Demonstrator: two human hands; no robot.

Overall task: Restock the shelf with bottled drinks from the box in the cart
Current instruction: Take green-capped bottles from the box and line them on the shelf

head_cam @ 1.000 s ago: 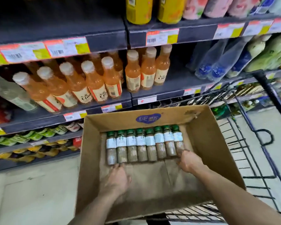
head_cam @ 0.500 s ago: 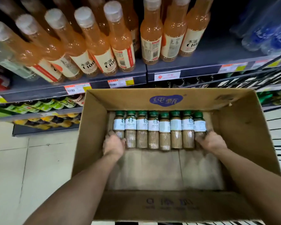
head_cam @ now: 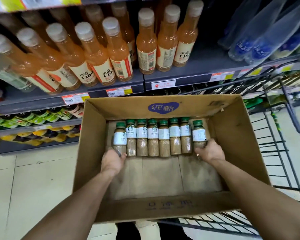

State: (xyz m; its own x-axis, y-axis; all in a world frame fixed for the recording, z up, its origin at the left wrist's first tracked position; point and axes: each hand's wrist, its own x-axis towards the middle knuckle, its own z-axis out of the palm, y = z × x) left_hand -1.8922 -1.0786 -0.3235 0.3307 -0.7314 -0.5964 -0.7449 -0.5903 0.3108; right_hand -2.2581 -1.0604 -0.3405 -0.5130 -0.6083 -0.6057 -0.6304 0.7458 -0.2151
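Gripping row (head_cam: 152, 137) ends in box (head_cam: 232, 139): left hand (head_cam: 112, 161) curled round 9 o'clock bottle (head_cam: 119, 135), right hand (head_cam: 210, 151) round 3 o'clock bottle (head_cam: 199, 134).

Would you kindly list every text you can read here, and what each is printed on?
"纯甄": blue logo on the far inner wall of the brown cardboard box.
"CAFFE LATTE": white labels of the green-capped brown coffee bottles in that box.
"水溶 C100": white labels of the tall orange drink bottles on the grey shelf.
Too blurred to read: the price tags, the box's near-wall print, the blue labels on the clear bottles.
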